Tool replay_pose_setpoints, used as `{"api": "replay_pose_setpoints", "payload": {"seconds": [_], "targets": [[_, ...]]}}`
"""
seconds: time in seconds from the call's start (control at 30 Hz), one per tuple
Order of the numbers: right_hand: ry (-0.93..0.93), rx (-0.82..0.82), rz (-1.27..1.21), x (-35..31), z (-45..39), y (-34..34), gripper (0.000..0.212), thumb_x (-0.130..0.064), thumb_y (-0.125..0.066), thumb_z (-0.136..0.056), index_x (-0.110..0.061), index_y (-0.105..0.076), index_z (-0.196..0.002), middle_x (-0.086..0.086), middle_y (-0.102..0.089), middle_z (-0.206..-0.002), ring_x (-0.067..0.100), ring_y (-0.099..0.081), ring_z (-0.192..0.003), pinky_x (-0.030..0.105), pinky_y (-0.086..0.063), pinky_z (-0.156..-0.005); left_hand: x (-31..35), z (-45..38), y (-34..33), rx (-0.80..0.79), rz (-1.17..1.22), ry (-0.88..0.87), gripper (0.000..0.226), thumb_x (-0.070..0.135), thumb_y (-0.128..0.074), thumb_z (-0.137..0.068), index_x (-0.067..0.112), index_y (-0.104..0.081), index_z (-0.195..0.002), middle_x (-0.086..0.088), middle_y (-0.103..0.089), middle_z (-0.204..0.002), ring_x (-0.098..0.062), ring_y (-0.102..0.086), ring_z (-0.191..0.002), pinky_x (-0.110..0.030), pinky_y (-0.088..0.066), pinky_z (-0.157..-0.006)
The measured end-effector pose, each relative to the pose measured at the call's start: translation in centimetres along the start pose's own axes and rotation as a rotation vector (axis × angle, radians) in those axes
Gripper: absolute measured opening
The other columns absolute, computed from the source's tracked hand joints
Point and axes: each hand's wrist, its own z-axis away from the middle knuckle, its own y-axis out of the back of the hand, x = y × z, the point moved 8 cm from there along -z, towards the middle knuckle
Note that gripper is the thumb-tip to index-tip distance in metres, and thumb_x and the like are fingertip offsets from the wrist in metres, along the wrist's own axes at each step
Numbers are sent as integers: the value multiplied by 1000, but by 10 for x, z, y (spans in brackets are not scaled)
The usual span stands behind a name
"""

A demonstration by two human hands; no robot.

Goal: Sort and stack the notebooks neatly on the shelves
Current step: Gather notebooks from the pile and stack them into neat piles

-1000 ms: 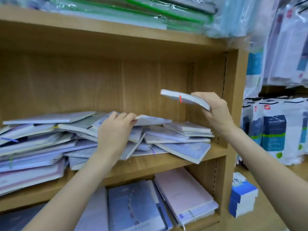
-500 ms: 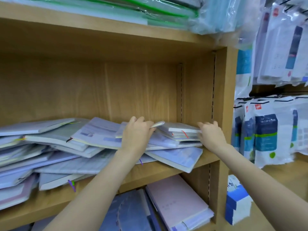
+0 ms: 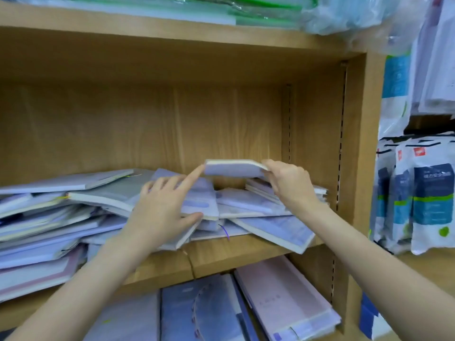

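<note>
Holding small notebook (image 3: 234, 168) by its right end, right hand (image 3: 290, 185) keeps it raised above shelf's (image 3: 246, 252) right end | left hand (image 3: 165, 212) index apparently touches its left corner, thumb gripping pile (image 3: 98, 207)

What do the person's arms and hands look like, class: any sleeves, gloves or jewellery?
Both forearms are bare, with no sleeves in view. The left hand and right hand wear no gloves, and no rings, watch or bracelet show. The nails look short and unpainted.
</note>
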Motion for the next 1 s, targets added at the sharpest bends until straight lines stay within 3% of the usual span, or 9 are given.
{"api": "replay_pose_setpoints", "payload": {"seconds": [0.07, 0.13, 0.23, 0.33, 0.43, 0.53, 0.7, 0.87, 1.0], "targets": [[-53, 47, -25, 15, -5, 7, 27, 4, -55, -80, -4, -65, -103, 14, -66, -80, 38, -62, -60, 41, -51, -49, -20, 1, -15, -225, -42, 34, 74, 58, -53, -83, 33, -22, -145, 8, -39, -142, -19, -40, -128, -35, -31, -99], [-139, 27, 58, 32, -5, 8, 36, 7, -50, -83, -5, -61, -115, 16, -66, -100, 40, -63, -75, 39, -50, -57, -21, 2, -25, -339, -102, 15, 57, 52, -50, -87, 35, -34, -139, 11, -40, -142, -15, -38, -130, -30, -28, -101], [-236, -267, 279, 66, 6, -19, 33, -7, -41, -96, -11, -50, -127, 15, -57, -114, 36, -54, -97, 34, -39, -65, -23, -4, -20, -217, -62, 27, 38, 49, -41, -93, 31, -56, -123, 4, -59, -124, -22, -53, -115, -29, -40, -89], [-325, -668, 182, 86, 30, -47, 42, -30, -30, -102, -15, -35, -141, 19, -46, -130, 39, -44, -117, 44, -38, -95, -33, -11, -10, -137, -65, 171, 34, 45, -35, -98, 30, -58, -118, -5, -65, -106, -30, -60, -98, -29, -40, -68], [-298, -606, 162, 74, 25, -30, 49, -37, -37, -100, -11, -36, -141, 16, -39, -141, 36, -37, -128, 42, -29, -106, -36, -23, -14, -154, -87, 210, 33, 41, -35, -99, 28, -57, -120, -10, -62, -106, -34, -58, -97, -31, -36, -69], [13, -436, -25, -5, 15, -11, 40, -31, -49, -96, -9, -52, -129, 10, -53, -129, 24, -44, -123, 27, -29, -101, -36, -28, -30, -209, -96, 221, 29, 36, -37, -99, 23, -58, -115, -10, -62, -105, -32, -58, -96, -30, -35, -67], [241, -701, 137, -77, 42, -78, 23, -15, -56, -87, -6, -60, -107, 11, -60, -111, 29, -51, -109, 37, -39, -85, -43, -19, -38, -274, -143, 213, 26, 35, -36, -99, 23, -58, -108, -4, -64, -109, -28, -60, -99, -28, -39, -71], [142, -506, 236, -75, 36, -98, 35, -13, -89, -30, -15, -60, -50, -2, -55, -52, 19, -59, -56, 19, -38, -41, -39, -6, -36, -469, -45, 68, 44, 41, -34, -98, 21, -42, -137, -4, -46, -139, -19, -41, -128, -27, -28, -100], [-16, -391, 66, -65, 17, -79, 18, -24, -64, -85, -6, -64, -90, 17, -65, -85, 33, -60, -88, 34, -38, -59, -40, -5, -35, -464, -62, 61, 45, 41, -33, -98, 29, -35, -141, -2, -40, -145, -18, -37, -132, -29, -26, -105]]}}
